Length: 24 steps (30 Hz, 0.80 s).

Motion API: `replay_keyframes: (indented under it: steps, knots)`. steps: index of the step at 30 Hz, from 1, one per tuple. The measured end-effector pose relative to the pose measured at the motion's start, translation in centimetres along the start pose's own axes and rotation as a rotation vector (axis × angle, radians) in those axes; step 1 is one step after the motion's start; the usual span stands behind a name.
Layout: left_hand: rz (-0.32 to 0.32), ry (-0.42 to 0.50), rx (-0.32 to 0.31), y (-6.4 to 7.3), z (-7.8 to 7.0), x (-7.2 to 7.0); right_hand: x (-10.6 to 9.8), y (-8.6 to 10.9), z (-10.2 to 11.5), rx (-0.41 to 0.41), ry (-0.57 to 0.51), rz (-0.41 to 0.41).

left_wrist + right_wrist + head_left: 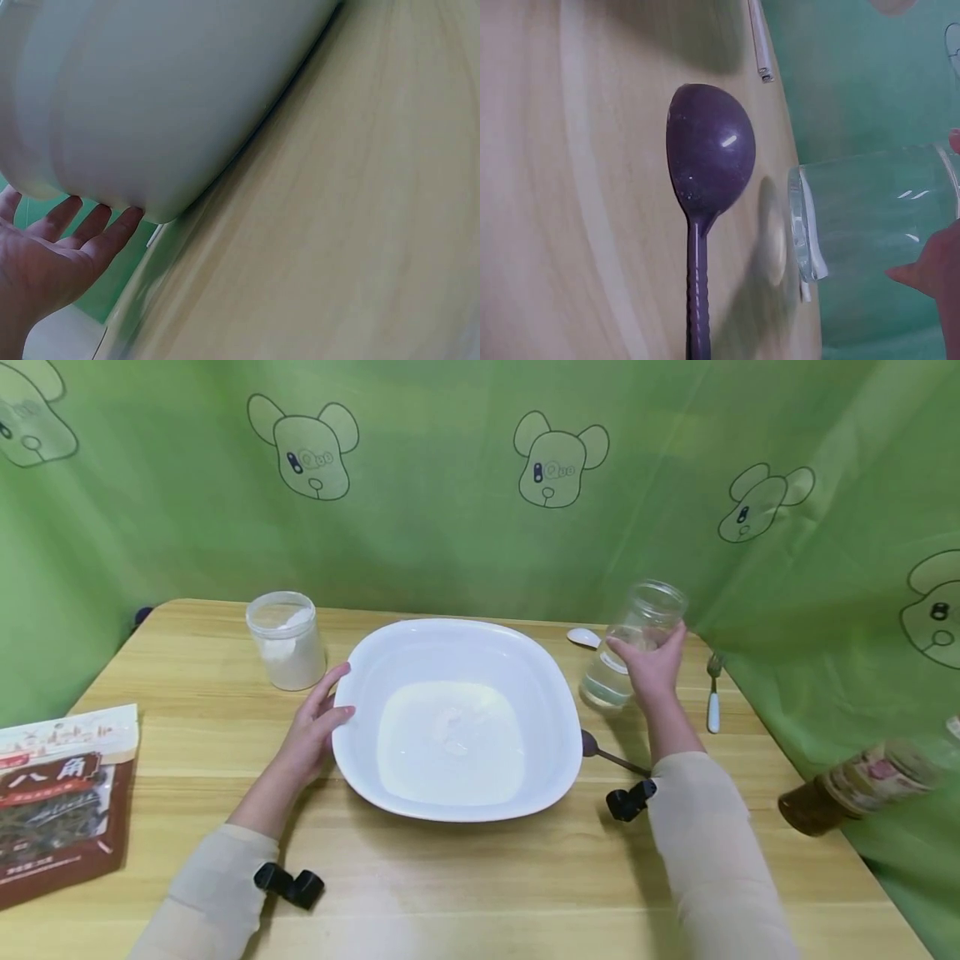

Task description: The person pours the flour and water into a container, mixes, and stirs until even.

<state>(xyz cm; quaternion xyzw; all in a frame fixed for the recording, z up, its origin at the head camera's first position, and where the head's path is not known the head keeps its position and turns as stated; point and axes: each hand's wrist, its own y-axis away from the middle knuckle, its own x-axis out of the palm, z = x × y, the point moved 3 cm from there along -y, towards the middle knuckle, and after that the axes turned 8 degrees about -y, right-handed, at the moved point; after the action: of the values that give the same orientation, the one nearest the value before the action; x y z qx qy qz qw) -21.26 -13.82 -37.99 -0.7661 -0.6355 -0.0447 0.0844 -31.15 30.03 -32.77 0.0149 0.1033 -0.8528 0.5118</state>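
Note:
A large white basin [457, 643] stands on the wooden table, with a small pale patch at the middle of its floor. My left hand [311, 727] is at its left side, and in the left wrist view the extended fingers [112, 236] touch the outer wall. To the right of the basin, my right hand [656, 668] grips a lidless glass jar [611, 672] partly filled with clear liquid. The jar's mouth leans to the right. Nearer me lies a dark purple ladle [711, 150], its bowl close by the basin's right wall in the head view.
A clear tub of white powder [288, 652] stands back left. A star anise bag [56, 810] lies at the left edge. On the right are a white spoon [583, 637], a white-handled fork [713, 702] and a bottle of dark liquid [862, 785]. Green curtain [442, 527] hangs behind.

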Motion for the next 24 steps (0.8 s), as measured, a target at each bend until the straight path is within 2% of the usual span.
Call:
replay_keyframes:
  steps: [2,5,6,10,12,17,20,24]
  knots:
    - [-0.001,-0.002,0.004,0.0,0.0,-0.1,0.1,-1.1,-1.2,-0.003,-0.016,-0.004]
    - [-0.004,-0.005,0.011,-0.1,0.2,-0.1,0.3,-1.8,-1.8,-0.012,-0.038,-0.02]
    - [-0.003,-0.004,0.014,-0.1,0.2,0.0,0.5,-1.2,-1.1,-0.005,-0.044,-0.03]
    - [-0.007,0.002,0.009,-0.1,0.3,0.0,0.7,-1.4,-0.9,-0.021,-0.069,-0.063]
    - [-0.009,0.007,0.005,-0.1,0.4,0.0,0.5,-2.4,-1.9,-0.026,-0.111,-0.072]
    - [-0.013,0.01,0.006,-0.1,0.3,0.0,-0.1,-5.1,-5.2,-0.025,-0.137,-0.071]
    - [-0.009,0.01,0.004,-0.1,0.3,0.1,-0.1,-4.9,-5.4,-0.01,-0.102,-0.081]
    - [-0.012,0.01,0.0,0.0,0.2,0.1,0.4,-2.6,-3.4,0.003,-0.065,-0.111]
